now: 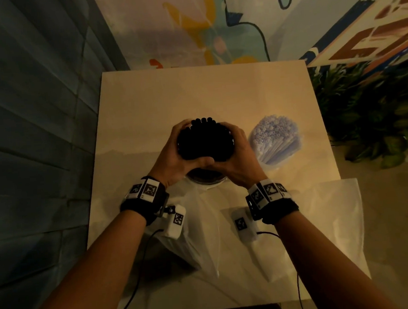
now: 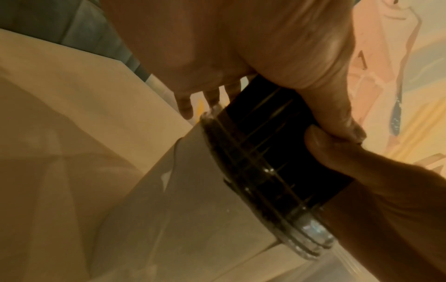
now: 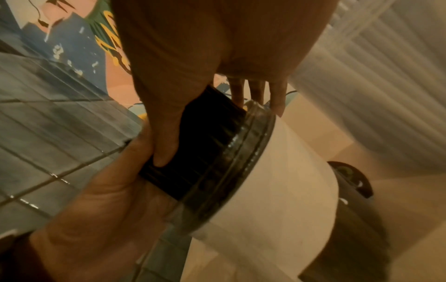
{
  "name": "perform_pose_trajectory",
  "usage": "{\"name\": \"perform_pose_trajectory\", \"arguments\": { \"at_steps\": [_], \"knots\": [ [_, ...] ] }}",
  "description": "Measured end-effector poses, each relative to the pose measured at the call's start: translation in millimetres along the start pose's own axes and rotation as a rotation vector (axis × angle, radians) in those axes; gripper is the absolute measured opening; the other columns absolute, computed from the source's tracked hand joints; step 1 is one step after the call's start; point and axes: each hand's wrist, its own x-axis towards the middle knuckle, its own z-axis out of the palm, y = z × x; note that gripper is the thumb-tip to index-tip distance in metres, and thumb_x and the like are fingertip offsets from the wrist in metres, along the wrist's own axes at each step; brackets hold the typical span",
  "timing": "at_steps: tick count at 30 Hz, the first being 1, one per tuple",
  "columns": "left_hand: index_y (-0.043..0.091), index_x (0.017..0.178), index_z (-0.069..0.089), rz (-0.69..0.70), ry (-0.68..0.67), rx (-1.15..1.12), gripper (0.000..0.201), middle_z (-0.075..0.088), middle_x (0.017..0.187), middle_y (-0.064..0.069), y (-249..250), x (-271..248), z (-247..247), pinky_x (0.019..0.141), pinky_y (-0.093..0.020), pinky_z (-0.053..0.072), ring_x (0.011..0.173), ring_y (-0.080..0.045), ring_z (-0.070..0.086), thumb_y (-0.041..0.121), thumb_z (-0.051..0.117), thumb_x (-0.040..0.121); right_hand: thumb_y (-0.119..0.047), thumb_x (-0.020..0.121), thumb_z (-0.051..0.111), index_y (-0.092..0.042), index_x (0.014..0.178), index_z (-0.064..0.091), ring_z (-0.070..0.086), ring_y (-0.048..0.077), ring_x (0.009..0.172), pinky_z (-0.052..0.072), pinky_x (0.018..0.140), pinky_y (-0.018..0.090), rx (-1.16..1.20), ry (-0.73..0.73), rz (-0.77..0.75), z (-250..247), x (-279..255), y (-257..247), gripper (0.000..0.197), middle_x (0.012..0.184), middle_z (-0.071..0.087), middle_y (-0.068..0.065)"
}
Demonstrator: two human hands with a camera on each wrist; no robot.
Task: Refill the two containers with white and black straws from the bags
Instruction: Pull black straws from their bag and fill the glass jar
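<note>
Both hands, left hand (image 1: 174, 153) and right hand (image 1: 238, 152), are clasping the black straws (image 1: 204, 142) bundle between them above its container (image 1: 205, 178).

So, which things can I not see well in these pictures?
- Bottom ends of the bundle of black plastic straws: head view, hidden by both hands, left and right, and the clear round container.
- That container's base: left wrist view, cut off by the right arm; blurred in right wrist view.
- Clear plastic bags: head view, any contents cannot be told in the dim light.
</note>
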Motion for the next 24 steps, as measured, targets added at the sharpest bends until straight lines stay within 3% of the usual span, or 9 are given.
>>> {"name": "perform_pose_trajectory", "arguments": {
  "at_steps": [2, 8, 11, 13, 16, 18, 20, 22, 24],
  "knots": [
    [0.035, 0.143, 0.032, -0.04, 0.013, -0.012, 0.103, 0.042, 0.145, 0.008, -2.6, -2.0, -1.1, 0.106, -0.027, 0.045, 0.134, -0.008, 0.042, 0.048, 0.089, 0.058, -0.059, 0.061, 0.084, -0.024, 0.144, 0.034, 0.046, 0.015, 0.128, 0.044, 0.108, 0.043, -0.022, 0.009, 0.038, 2.9, -2.3, 0.1, 0.103, 0.142, 0.044, -0.001],
    [0.035, 0.141, 0.036, -0.121, 0.001, 0.041, 0.104, 0.051, 0.139, 0.01, -14.4, -15.9, -3.2, 0.108, -0.041, 0.044, 0.13, -0.009, 0.048, 0.055, 0.089, 0.054, -0.049, 0.063, 0.088, -0.019, 0.154, 0.021, 0.042, 0.016, 0.135, 0.041, 0.112, 0.035, 0.021, 0.016, 0.123, -1.4, -17.5, 5.1, 0.117, 0.149, 0.04, 0.002],
    [0.038, 0.143, 0.032, -0.157, 0.01, 0.087, 0.108, 0.046, 0.144, 0.01, -17.9, -30.7, -8.8, 0.112, -0.035, 0.037, 0.133, -0.009, 0.044, 0.053, 0.09, 0.053, -0.042, 0.068, 0.088, -0.02, 0.156, 0.018, 0.041, 0.013, 0.137, 0.038, 0.112, 0.028, 0.031, 0.013, 0.17, -8.1, -36.6, 4.0, 0.114, 0.153, 0.037, 0.001],
    [0.035, 0.146, 0.029, -0.19, 0.02, 0.077, 0.11, 0.039, 0.15, 0.009, -19.5, -49.4, -13.2, 0.113, -0.029, 0.032, 0.138, -0.007, 0.037, 0.048, 0.089, 0.054, -0.039, 0.074, 0.085, -0.018, 0.152, 0.031, 0.048, 0.008, 0.13, 0.041, 0.107, 0.021, 0.038, 0.08, 0.145, -12.1, -59.5, 4.1, 0.097, 0.148, 0.045, 0.0],
    [0.028, 0.15, 0.028, -0.247, 0.072, 0.056, 0.103, 0.034, 0.154, 0.014, -26.2, -94.5, -23.4, 0.11, -0.024, 0.033, 0.138, 0.0, 0.034, 0.034, 0.085, 0.065, -0.029, 0.086, 0.076, -0.014, 0.127, 0.06, 0.063, 0.003, 0.107, 0.053, 0.092, 0.019, 0.037, 0.159, 0.064, -13.1, -98.8, 9.4, 0.047, 0.121, 0.064, -0.002],
    [0.032, 0.148, 0.032, -0.29, 0.15, 0.091, 0.091, 0.035, 0.152, 0.018, -41.3, -132.5, -33.1, 0.107, -0.025, 0.033, 0.135, 0.001, 0.037, 0.03, 0.083, 0.073, -0.025, 0.092, 0.069, -0.018, 0.111, 0.067, 0.064, -0.005, 0.092, 0.055, 0.082, 0.017, 0.006, 0.058, 0.134, -6.0, -117.6, 13.8, 0.021, 0.105, 0.067, -0.009],
    [0.029, 0.143, 0.037, -0.291, 0.288, 0.201, 0.079, 0.04, 0.147, 0.012, -54.7, -169.9, -37.2, 0.104, -0.026, 0.035, 0.129, -0.004, 0.041, 0.026, 0.08, 0.078, -0.022, 0.096, 0.062, -0.023, 0.108, 0.069, 0.062, -0.009, 0.085, 0.053, 0.079, 0.011, -0.061, -0.133, 0.221, 10.3, -130.4, 19.2, 0.013, 0.1, 0.065, -0.015],
    [0.014, 0.135, 0.047, -0.282, 0.495, 0.407, 0.064, 0.05, 0.135, -0.005, -75.4, -203.9, -37.5, 0.1, -0.038, 0.041, 0.121, -0.017, 0.049, 0.016, 0.08, 0.081, -0.018, 0.098, 0.057, -0.026, 0.109, 0.07, 0.066, -0.002, 0.082, 0.056, 0.078, 0.018, -0.095, -0.253, 0.224, 33.3, -133.5, 26.7, 0.018, 0.099, 0.068, -0.016],
    [-0.001, 0.129, 0.051, -0.458, 0.641, 0.505, 0.059, 0.055, 0.127, -0.019, -101.6, -233.4, -39.0, 0.098, -0.05, 0.044, 0.119, -0.035, 0.051, 0.015, 0.081, 0.08, -0.018, 0.098, 0.052, -0.033, 0.11, 0.067, 0.068, 0.001, 0.081, 0.059, 0.079, 0.029, -0.155, -0.343, 0.222, 55.3, -127.4, 29.4, 0.025, 0.1, 0.07, -0.018]
  ]
}}
